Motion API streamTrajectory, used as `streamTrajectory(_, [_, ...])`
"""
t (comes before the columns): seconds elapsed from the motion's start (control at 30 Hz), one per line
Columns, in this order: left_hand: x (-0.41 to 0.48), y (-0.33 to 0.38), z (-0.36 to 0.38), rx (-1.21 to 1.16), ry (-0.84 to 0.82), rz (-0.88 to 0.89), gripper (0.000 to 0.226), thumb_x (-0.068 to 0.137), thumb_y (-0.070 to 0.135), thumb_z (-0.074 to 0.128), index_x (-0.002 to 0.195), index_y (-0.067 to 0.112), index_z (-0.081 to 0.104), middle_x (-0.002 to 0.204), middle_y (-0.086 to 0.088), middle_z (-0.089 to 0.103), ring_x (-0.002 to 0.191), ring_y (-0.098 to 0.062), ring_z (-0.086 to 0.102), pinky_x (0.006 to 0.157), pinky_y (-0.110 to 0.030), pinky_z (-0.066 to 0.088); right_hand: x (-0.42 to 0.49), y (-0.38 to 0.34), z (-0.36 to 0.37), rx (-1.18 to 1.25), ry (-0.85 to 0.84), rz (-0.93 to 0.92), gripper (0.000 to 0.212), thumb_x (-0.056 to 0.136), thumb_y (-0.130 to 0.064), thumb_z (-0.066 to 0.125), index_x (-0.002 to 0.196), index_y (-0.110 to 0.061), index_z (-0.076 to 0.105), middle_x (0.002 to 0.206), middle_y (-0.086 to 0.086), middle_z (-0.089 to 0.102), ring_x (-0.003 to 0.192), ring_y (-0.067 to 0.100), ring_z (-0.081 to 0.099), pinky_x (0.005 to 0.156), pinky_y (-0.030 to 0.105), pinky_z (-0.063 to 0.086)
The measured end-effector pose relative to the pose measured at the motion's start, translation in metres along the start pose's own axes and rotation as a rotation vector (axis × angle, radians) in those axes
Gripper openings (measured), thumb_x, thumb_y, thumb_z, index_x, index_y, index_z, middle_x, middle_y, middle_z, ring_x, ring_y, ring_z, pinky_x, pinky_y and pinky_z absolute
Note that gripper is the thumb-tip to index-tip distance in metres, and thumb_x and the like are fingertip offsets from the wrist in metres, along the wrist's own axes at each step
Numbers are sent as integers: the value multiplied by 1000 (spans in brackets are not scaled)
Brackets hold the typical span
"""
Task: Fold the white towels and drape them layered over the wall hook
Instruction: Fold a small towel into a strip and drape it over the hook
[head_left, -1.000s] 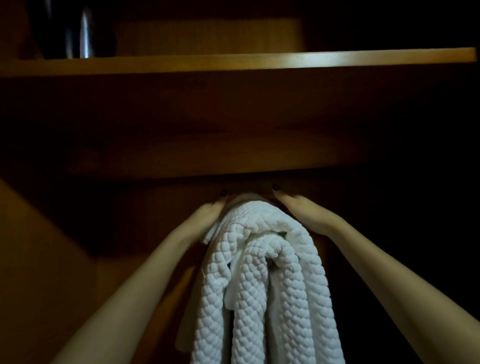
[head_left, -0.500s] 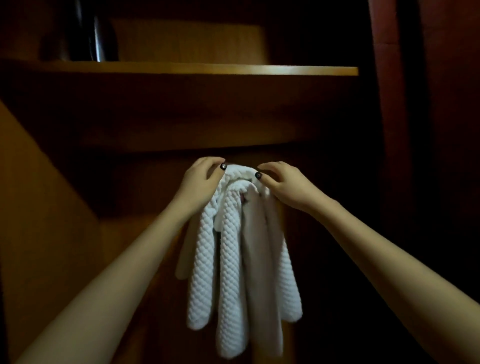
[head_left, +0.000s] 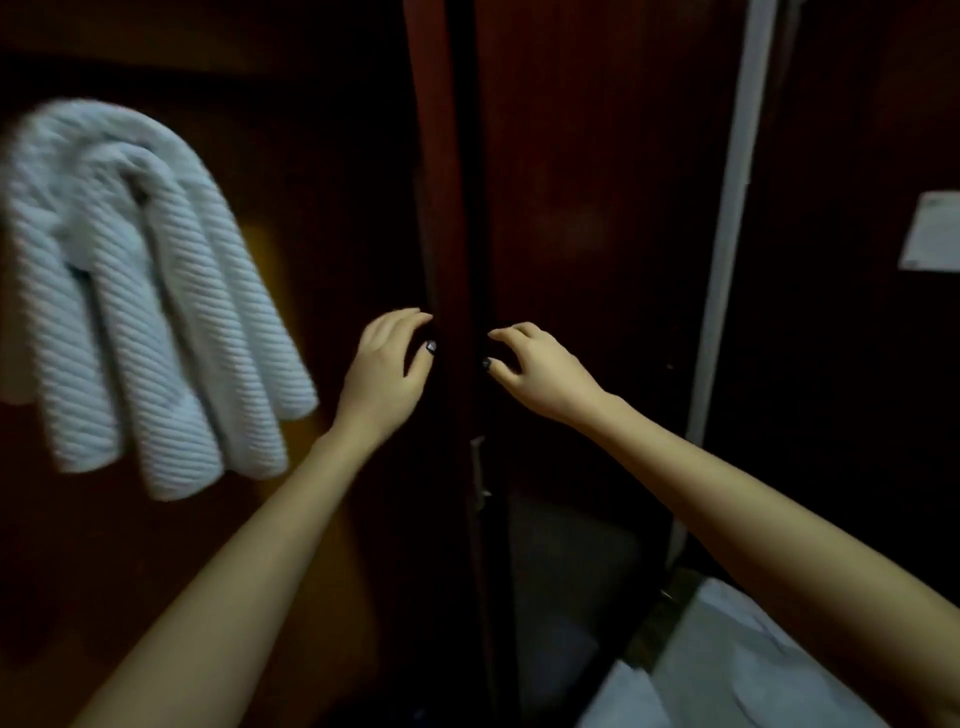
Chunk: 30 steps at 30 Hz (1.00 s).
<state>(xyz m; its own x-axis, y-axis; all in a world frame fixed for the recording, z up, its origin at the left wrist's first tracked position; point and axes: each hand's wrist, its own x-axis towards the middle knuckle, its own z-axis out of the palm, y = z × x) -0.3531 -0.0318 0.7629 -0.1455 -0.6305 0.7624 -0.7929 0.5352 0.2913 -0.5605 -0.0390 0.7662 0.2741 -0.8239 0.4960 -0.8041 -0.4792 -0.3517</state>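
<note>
L hand (head_left: 387, 364) and R hand (head_left: 540, 371) hover empty, fingers loosely curled, approx. level beside the door edge (head_left: 431, 208), well apart from towels (head_left: 140, 291), which hang layered at left, hook hidden beneath, so draping looks complete.

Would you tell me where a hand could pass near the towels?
Free: the dark panel between the towels and the left hand, and between the right hand and the pale strip. Crowded: the door edge, both hands beside it.
</note>
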Motion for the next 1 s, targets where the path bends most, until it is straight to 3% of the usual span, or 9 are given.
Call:
streamTrajectory(0.17, [-40,46,129,-100,-238,54,45,98,26,52,143,20,45,149,1,43,143,-13,26,111,-25,17,-79,112,17,-183,-148,208,52,99,-39,50,146,-19,41,149,9,41,135,26,41,105,40,42])
streamTrajectory(0.43, [-68,116,313,-181,-549,115,52,98,28,51,147,21,36,154,1,36,145,-14,22,114,-27,15,-170,275,29,-297,-384,545,57,101,-36,48,152,-19,30,156,12,29,144,32,27,113,46,33])
streamTrajectory(0.7, [-100,135,460,-232,-788,-17,54,99,28,49,150,21,31,157,2,29,146,-14,19,119,-35,17,-216,418,58,-266,-530,680,58,100,-36,45,152,-16,28,155,16,29,142,36,26,111,50,33])
streamTrajectory(1.0, [-178,103,586,-165,-967,-134,53,100,25,48,150,14,32,157,-5,29,145,-20,22,119,-38,21,-279,523,167,-162,-648,728,59,100,-36,48,151,-12,30,151,19,34,138,35,31,109,45,32])
